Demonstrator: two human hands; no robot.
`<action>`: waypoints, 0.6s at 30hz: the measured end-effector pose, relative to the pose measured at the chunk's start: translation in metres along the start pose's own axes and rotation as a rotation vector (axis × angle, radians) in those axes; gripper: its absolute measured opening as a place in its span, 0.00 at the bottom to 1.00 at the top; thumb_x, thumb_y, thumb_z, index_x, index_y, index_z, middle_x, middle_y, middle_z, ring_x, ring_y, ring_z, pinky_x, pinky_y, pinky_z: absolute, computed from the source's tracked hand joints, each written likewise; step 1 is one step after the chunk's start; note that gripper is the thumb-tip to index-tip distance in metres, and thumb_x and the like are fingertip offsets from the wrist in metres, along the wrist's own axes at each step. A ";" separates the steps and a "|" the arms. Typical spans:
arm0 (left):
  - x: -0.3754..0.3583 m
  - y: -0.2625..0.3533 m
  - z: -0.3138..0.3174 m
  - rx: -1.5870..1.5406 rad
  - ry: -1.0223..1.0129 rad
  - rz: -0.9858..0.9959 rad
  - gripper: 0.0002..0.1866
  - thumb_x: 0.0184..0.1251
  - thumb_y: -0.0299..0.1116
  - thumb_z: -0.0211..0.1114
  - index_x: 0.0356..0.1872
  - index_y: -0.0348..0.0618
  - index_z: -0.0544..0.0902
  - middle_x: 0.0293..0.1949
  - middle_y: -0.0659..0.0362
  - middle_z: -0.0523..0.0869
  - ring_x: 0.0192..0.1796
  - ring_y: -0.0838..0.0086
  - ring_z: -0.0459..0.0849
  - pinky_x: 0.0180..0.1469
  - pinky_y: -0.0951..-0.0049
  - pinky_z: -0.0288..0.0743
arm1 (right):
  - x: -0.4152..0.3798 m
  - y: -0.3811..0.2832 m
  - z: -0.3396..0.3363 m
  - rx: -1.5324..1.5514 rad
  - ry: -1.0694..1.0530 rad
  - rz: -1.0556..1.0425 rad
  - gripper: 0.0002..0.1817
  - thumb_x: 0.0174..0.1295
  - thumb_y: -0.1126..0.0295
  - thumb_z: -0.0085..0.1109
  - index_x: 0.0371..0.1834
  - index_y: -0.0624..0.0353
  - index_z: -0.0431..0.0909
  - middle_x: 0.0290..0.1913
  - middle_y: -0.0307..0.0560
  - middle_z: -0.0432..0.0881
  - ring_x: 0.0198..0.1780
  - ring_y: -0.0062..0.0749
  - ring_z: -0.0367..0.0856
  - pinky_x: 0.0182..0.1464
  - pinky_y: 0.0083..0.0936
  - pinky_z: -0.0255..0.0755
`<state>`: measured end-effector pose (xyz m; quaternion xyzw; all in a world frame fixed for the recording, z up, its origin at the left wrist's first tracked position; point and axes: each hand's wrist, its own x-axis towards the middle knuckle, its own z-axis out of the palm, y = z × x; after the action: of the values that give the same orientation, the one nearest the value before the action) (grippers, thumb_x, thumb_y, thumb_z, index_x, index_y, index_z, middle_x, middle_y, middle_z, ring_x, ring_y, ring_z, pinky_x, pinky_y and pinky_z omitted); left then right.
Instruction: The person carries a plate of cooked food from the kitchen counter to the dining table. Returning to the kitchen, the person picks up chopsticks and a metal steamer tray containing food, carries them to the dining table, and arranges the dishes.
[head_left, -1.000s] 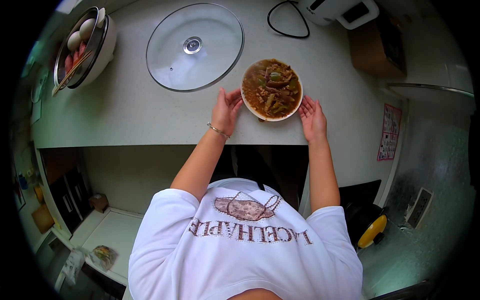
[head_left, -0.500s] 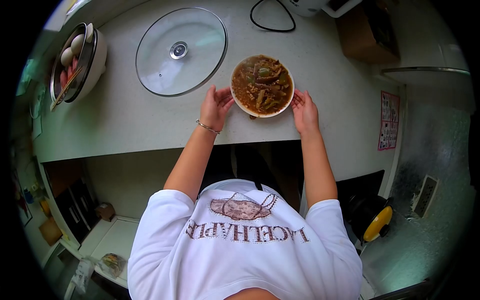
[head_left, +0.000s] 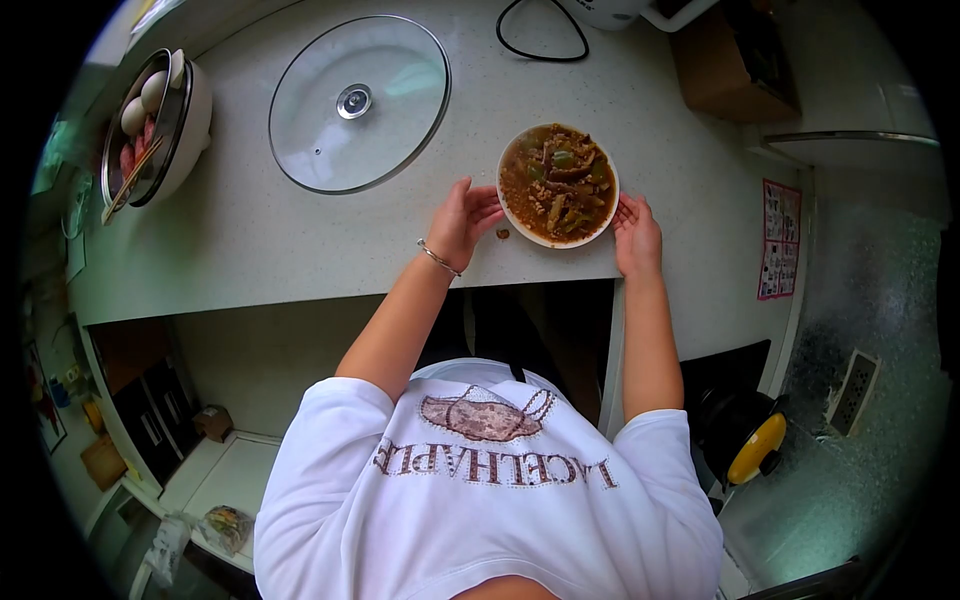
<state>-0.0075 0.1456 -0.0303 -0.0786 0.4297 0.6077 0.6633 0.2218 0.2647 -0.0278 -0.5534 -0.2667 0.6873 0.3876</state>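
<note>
A white-rimmed bowl of brown stew (head_left: 558, 186) with green pieces is over the pale countertop (head_left: 330, 240). My left hand (head_left: 463, 222) holds its left side, fingers together against the rim and partly under it. On the opposite side, my right hand (head_left: 638, 234) grips the edge, its fingertips partly hidden by the bowl. A small brown spill (head_left: 502, 233) lies on the counter between my left hand and the bowl. Up and to the left of the bowl rests a round glass lid (head_left: 385, 130) with a metal knob.
At the far left, a white bowl (head_left: 197, 125) holds eggs, reddish items and chopsticks. A black cable (head_left: 540, 56) loops at the back, near a white appliance (head_left: 605, 12). A cardboard box (head_left: 715, 65) stands at the back right. Lower right is a black pot (head_left: 725, 430).
Both my hands have moved the bowl of stew to the right and slightly toward me. The brown spill, partly covered by the bowl before, now shows fully.
</note>
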 end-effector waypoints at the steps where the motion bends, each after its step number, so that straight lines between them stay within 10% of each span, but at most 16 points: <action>1: 0.001 -0.003 0.002 0.000 -0.007 -0.021 0.25 0.63 0.47 0.45 0.40 0.30 0.75 0.38 0.51 0.78 0.44 0.67 0.75 0.53 0.70 0.67 | 0.000 -0.001 -0.005 0.001 0.006 -0.003 0.23 0.64 0.59 0.39 0.45 0.74 0.66 0.42 0.52 0.71 0.45 0.31 0.69 0.51 0.24 0.63; 18: 0.009 -0.070 0.056 0.061 -0.084 -0.201 0.25 0.61 0.47 0.46 0.46 0.31 0.70 0.45 0.51 0.74 0.49 0.68 0.72 0.56 0.72 0.64 | 0.004 -0.028 -0.098 -0.021 0.124 -0.030 0.25 0.63 0.57 0.41 0.45 0.74 0.66 0.42 0.51 0.72 0.45 0.32 0.69 0.52 0.24 0.62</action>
<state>0.0789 0.1700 -0.0306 -0.0756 0.4099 0.5276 0.7402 0.3226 0.2772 -0.0316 -0.5950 -0.2577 0.6429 0.4078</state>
